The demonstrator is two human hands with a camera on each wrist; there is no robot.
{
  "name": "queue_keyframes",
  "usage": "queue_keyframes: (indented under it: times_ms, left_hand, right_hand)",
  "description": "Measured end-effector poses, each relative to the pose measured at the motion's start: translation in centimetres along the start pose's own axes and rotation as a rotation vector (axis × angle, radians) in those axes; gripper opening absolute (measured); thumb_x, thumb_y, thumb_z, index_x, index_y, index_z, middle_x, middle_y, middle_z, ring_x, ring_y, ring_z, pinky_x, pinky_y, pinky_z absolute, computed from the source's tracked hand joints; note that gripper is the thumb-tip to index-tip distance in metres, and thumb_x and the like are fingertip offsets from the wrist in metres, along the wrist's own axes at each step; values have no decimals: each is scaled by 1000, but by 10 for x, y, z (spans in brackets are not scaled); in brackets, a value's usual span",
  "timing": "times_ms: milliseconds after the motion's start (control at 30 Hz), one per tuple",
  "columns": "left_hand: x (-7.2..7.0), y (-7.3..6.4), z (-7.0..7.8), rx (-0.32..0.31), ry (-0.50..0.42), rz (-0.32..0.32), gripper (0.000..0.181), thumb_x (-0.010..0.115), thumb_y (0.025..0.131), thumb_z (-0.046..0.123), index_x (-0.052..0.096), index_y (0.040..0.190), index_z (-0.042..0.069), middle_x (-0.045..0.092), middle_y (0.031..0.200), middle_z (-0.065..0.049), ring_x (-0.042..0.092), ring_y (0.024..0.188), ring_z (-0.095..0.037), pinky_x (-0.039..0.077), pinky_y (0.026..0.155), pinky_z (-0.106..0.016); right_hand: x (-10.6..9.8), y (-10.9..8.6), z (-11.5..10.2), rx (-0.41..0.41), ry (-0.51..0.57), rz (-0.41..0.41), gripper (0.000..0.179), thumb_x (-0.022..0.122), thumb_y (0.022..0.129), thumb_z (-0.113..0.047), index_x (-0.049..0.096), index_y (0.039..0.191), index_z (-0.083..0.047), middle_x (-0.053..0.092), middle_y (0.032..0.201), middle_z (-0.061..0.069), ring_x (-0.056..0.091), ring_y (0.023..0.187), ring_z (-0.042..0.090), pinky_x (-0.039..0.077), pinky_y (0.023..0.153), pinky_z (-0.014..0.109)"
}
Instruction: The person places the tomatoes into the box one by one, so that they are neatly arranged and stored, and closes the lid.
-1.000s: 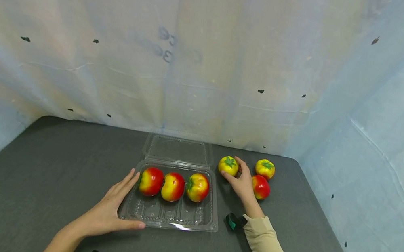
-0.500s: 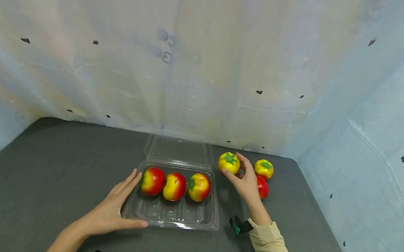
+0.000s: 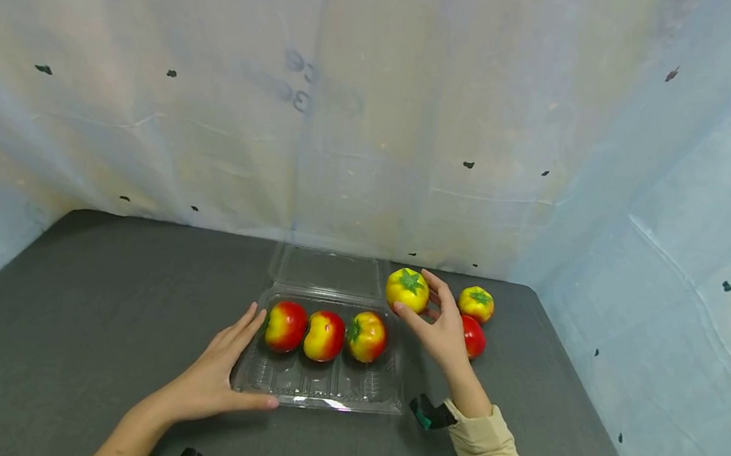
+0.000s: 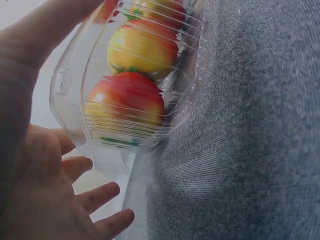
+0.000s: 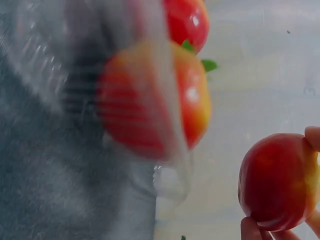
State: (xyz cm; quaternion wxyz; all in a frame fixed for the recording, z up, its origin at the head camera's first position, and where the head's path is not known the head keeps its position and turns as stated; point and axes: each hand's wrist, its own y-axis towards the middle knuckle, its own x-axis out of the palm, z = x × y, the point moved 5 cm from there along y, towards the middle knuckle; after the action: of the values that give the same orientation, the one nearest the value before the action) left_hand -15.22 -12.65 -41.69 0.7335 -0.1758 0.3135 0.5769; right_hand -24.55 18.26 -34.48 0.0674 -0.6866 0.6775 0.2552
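Note:
My right hand [image 3: 444, 331] pinches a shiny red-and-yellow fruit [image 3: 407, 291] with a green star-shaped calyx between thumb and fingers. It holds this fruit beyond the right back corner of a clear plastic clamshell box [image 3: 315, 402]. Fingers and thumb spread, my left hand [image 3: 208, 378] lies along the box's left side, with the thumb at the front corner. Across the back row of the box sit three similar fruits: a left one [image 3: 285, 327], a middle one [image 3: 324, 336] and a right one [image 3: 367, 337]. Through the ribbed wall, the left wrist view shows the nearest fruit [image 4: 125, 107].
Right of my right hand lie two more fruits, a yellow-topped one [image 3: 476, 305] and a red one [image 3: 474, 337] partly hidden by the hand. The box's lid [image 3: 331, 272] lies folded back towards the pale sheet wall [image 3: 373, 148]. A dark grey cloth [image 3: 63, 346] covers the table.
My right hand has raised the fruit off the table and shifts it slightly left. The box with its three fruits has slid a little to the right along with my left hand.

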Motion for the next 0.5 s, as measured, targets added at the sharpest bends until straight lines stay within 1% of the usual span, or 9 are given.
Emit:
queue_keyframes:
  times_ms: [167, 333, 500]
  left_hand:
    - [1, 1, 1, -11, 1, -2, 120, 81, 66, 56, 8, 156, 24, 1, 162, -11, 14, 140, -49, 27, 91, -79]
    - [4, 3, 3, -11, -5, -3, 119, 81, 67, 56, 8, 156, 24, 0, 163, -9, 14, 140, -48, 27, 92, -79]
    - [8, 5, 3, -8, -6, 2, 119, 80, 66, 57, 9, 156, 24, 1, 162, -10, 14, 140, -48, 27, 93, -78]
  right_hand:
    - [5, -5, -11, -26, 28, -22, 69, 76, 83, -16, 41, 142, -12, 45, 142, 9, 46, 125, 27, 45, 98, 45]
    - [13, -9, -21, -59, 58, -49, 68, 76, 82, -15, 42, 141, -13, 45, 143, 8, 47, 125, 25, 46, 96, 40]
    - [20, -13, -26, -72, 52, -75, 68, 76, 82, -18, 42, 141, -17, 45, 143, 5, 46, 126, 23, 47, 95, 35]
